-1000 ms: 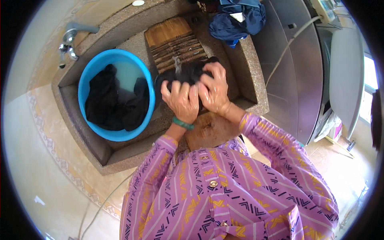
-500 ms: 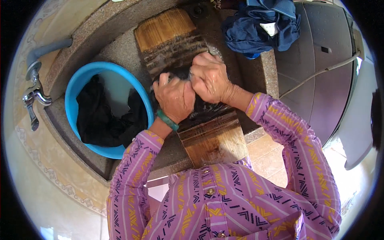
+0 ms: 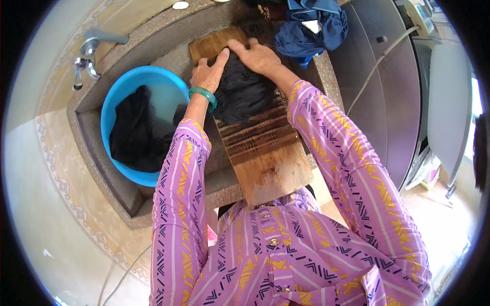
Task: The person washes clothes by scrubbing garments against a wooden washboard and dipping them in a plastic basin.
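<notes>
A wet black cloth [image 3: 242, 94] lies bunched across the ridged middle of a wooden washboard [image 3: 273, 176]. My left hand [image 3: 208, 76], with a green bangle on its wrist, rests at the cloth's far left edge, fingers apart. At the far edge lies my right hand [image 3: 256, 58], its fingers stretched out and spread. The fingertips of the two hands come close together. Neither hand wraps round the cloth as far as I can see. Left of the washboard, a light-blue basin [image 3: 107, 145] holds more black cloth [image 3: 133, 137] in cloudy water.
A speckled stone sink [image 3: 81, 125] surrounds the basin and washboard. Its metal tap [image 3: 87, 64] is on the left wall. Dark blue clothing [image 3: 311, 30] is heaped on the far right rim. A grey machine [image 3: 380, 97] with a pale hose [image 3: 380, 61] stands to the right.
Both hands have moved away from me along the washboard, from clenched on the cloth to spread at its far edge. The cloth now lies more spread out, and the view has shifted.
</notes>
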The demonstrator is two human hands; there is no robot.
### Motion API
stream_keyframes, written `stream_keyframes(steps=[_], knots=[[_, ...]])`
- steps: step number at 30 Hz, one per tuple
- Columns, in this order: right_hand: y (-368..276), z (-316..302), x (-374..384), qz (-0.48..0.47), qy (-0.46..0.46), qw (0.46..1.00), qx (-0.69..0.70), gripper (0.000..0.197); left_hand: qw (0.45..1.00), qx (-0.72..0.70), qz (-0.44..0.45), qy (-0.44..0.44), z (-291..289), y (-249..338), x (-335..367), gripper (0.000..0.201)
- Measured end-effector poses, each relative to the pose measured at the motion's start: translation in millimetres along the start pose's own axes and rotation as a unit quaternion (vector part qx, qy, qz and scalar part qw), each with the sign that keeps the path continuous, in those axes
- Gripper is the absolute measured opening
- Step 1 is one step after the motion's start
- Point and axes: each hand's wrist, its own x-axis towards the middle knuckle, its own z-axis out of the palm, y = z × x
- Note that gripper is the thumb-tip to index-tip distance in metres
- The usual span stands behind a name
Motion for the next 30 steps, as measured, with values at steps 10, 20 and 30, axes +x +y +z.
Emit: stream_keyframes(steps=[10,20,30], knots=[[64.1,19.1,-173.5,-0.372,0.233,0.895,0.076,0.019,0.911,-0.121,0.354,0.177,19.5,-18.1,-176.8,0.021],[59.2,14.5,-86.9,-0.412,0.104,0.905,0.016,0.013,0.901,-0.008,0.393,0.185,32.6,-19.9,-106.0,0.014],[27.8,14.3,-10.9,-0.173,0.057,0.982,0.051,0.035,0.966,-0.048,0.231,0.109,35.4,-13.6,-20.4,0.027]])
